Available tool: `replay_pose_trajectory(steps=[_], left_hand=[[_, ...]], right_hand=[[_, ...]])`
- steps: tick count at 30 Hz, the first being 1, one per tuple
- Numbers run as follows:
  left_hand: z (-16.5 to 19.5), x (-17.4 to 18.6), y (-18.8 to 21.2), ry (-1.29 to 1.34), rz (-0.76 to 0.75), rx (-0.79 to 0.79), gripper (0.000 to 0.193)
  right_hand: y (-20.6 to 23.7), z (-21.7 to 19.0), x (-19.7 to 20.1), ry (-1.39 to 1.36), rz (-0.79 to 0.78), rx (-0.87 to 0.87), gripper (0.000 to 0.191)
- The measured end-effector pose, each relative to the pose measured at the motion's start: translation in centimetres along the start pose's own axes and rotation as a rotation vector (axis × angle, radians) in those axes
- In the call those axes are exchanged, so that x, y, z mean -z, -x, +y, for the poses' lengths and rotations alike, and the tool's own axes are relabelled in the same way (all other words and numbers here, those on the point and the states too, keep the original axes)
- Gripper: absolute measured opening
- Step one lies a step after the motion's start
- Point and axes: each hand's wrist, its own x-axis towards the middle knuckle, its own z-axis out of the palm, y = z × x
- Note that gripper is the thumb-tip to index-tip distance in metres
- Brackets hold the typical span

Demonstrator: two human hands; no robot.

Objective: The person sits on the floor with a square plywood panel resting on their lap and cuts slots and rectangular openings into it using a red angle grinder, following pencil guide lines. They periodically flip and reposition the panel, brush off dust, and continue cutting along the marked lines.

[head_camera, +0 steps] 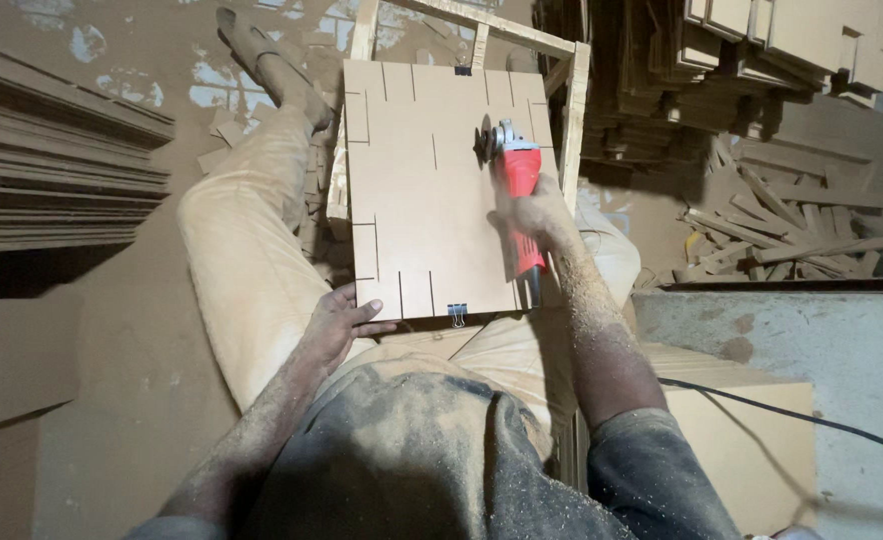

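One red angle grinder, one slotted board, two hands

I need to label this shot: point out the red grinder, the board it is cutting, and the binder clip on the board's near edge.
Red grinder (518, 178), head view, on its red body.
Board (432, 200), head view, on its bare middle.
Binder clip (458, 316), head view, on the clip's black body at the near edge.

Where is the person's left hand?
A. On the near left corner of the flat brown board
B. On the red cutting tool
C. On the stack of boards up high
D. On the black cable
A: the left hand lies on the near left corner of the board, while the right hand grips the red tool.
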Motion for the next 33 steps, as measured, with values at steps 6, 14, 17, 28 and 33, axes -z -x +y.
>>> replay_pose_trajectory(steps=[6, 14, 17, 28, 33], left_hand=[[-0.4, 0.2, -0.1, -0.005, -0.005, -0.004, 0.034], [-0.7, 0.3, 0.0, -0.001, -0.028, -0.026, 0.035], [-0.5, 0.3, 0.0, -0.012, -0.017, -0.033, 0.036], [-0.8, 0.5, 0.3, -0.004, -0.005, -0.037, 0.033], [-1.1, 0.5, 0.3, -0.02, 0.01, -0.053, 0.032]], right_hand=[[0.7, -0.5, -0.6, -0.33, -0.026, -0.035, 0.026], [-0.4, 2.0, -0.6, -0.353, -0.045, 0.011, 0.043], [1.0, 3.5, -0.6, -0.446, -0.01, 0.064, 0.049], [7.2, 10.9, -1.1, -0.141, 0.083, -0.053, 0.065], [6.9, 11.2, -1.4, -0.109, 0.067, 0.021, 0.059]])
